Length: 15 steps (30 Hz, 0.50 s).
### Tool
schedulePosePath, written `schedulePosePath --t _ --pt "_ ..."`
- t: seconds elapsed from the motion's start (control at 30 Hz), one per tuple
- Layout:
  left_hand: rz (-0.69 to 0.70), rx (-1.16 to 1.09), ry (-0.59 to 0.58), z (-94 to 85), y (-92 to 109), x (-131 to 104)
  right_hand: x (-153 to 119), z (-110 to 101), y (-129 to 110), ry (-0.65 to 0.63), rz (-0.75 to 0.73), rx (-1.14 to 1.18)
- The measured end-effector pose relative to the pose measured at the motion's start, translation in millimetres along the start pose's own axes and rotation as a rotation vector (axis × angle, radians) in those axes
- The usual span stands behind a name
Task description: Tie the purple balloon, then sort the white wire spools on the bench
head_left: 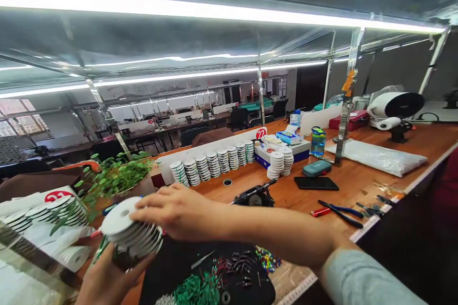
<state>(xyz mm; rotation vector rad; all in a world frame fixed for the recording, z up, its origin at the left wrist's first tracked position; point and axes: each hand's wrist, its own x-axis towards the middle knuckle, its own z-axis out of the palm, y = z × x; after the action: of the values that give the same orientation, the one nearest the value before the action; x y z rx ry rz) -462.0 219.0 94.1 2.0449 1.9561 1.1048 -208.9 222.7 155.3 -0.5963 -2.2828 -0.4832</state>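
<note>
While the right hand curls over the top of the white spool stack, the left hand cups it from below, fingers partly open around it. Stack tilted, left of the black mat; left fingertips blurred, contact probably firm.

The wooden table is orange-brown and smooth, with a soft gloss under the lights. The stacked spools look like smooth white plastic. The shelf frame's posts are shiny metal. The mat is matt black. The bag is clear plastic, wrinkled and glossy. The water bottle is see-through blue plastic. The phone has a smooth, dark face. The sleeve is soft-looking grey cloth.
</note>
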Motion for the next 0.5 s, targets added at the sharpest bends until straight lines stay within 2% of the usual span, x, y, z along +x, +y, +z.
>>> schedulePosePath --t 0.07,0.13,0.2,0.27,0.37,0.5 --pt "0.109 -0.018 -0.084 25.5 39.3 38.8 -6.0 -25.5 44.4 -0.035 0.004 -0.034" --pt "0.228 -0.149 -0.160 62.0 80.3 72.6 -19.4 -45.9 90.8 -0.083 0.035 -0.070" --pt "0.311 -0.289 -0.241 108.8 116.9 99.5 -40.9 -60.1 136.8 -0.141 0.078 -0.113" --pt "0.338 -0.360 -0.291 162.8 146.1 119.7 -69.0 -68.2 179.7 -0.219 0.134 -0.151" --pt "0.357 -0.363 -0.379 248.9 176.7 140.1 -116.9 -71.1 234.4 -0.377 0.236 -0.200" --pt "0.370 -0.373 -0.450 355.1 199.0 154.7 -175.8 -62.3 286.4 -0.552 0.346 -0.250"
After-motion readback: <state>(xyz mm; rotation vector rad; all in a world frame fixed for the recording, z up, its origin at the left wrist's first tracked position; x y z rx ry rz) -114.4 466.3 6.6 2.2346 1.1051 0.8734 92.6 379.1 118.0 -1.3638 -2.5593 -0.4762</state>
